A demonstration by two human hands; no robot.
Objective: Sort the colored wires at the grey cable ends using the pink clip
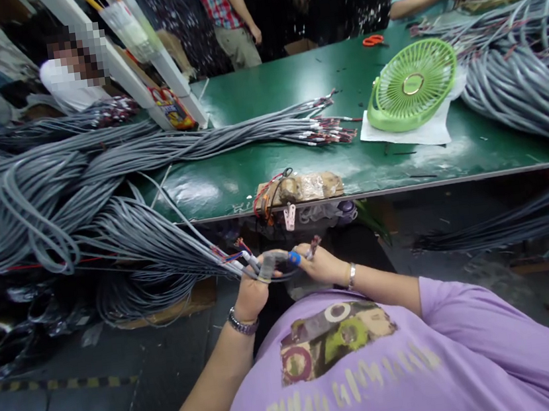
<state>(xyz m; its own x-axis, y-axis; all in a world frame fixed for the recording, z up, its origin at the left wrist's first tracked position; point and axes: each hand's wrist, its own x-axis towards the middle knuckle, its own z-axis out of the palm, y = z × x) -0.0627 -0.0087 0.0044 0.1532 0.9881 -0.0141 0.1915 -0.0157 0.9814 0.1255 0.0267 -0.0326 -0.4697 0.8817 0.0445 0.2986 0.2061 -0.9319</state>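
Observation:
In front of my waist, below the table's front edge, both hands grip a grey cable (290, 271) that bends between them. My left hand (255, 291), with a watch at the wrist, is closed around cable ends with red and blue wires (244, 248) sticking up. A clear grey band lies across its fingers. My right hand (322, 265) is closed on the cable's other end, whose stripped reddish wires (315, 244) poke out above the fist. Something blue (294, 258) wraps a finger or the cable there; I cannot tell which. More grey cables (179, 244) run left from my left hand.
The green table (260, 87) carries a long cable bundle (245, 132), a green fan (412, 85) on white paper and orange-handled scissors (373, 41). A taped wooden block (302, 189) sits at the front edge. Thick cable coils (509, 80) hang at the right. Co-workers are across the table.

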